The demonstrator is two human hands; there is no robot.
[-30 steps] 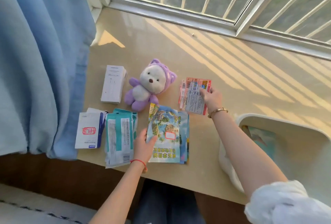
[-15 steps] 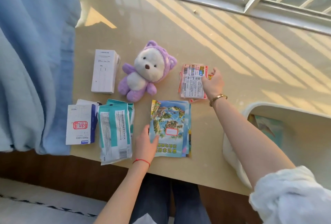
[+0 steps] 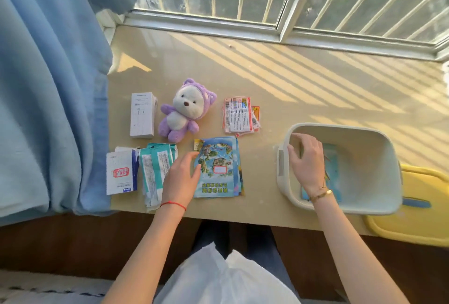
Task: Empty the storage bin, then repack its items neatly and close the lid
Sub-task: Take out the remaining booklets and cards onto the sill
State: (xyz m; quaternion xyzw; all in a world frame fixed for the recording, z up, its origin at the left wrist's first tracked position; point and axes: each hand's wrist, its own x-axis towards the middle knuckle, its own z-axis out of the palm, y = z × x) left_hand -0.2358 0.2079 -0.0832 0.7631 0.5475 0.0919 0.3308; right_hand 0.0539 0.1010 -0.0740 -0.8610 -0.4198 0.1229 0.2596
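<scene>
Cream plastic makes the bin (image 3: 379,165), which sits near the front edge of the bench (image 3: 291,85), on its right side. Its yellow lid (image 3: 418,206) lies flat just past it, by the front right corner, partly under the bin. One blue card (image 3: 334,170) lies on the bin floor.

The right hand (image 3: 307,160) reaches down into the bin, fingers spread apart over the card. I cannot tell if it touches the card. A gold bracelet is on that wrist.

The left hand (image 3: 181,177) is open too, fingers apart, resting near the front edge. Its fingertips touch the left side of a stack of blue booklets (image 3: 218,170). A red string is on that wrist.

Teal packets (image 3: 155,170) lie just left of that hand, and a white and blue pack (image 3: 120,173) lies at the left edge by the curtain (image 3: 48,85). Farther back stand a white box (image 3: 142,115), a purple bear (image 3: 182,111) and a pile of red packets (image 3: 239,117), side by side but apart.
</scene>
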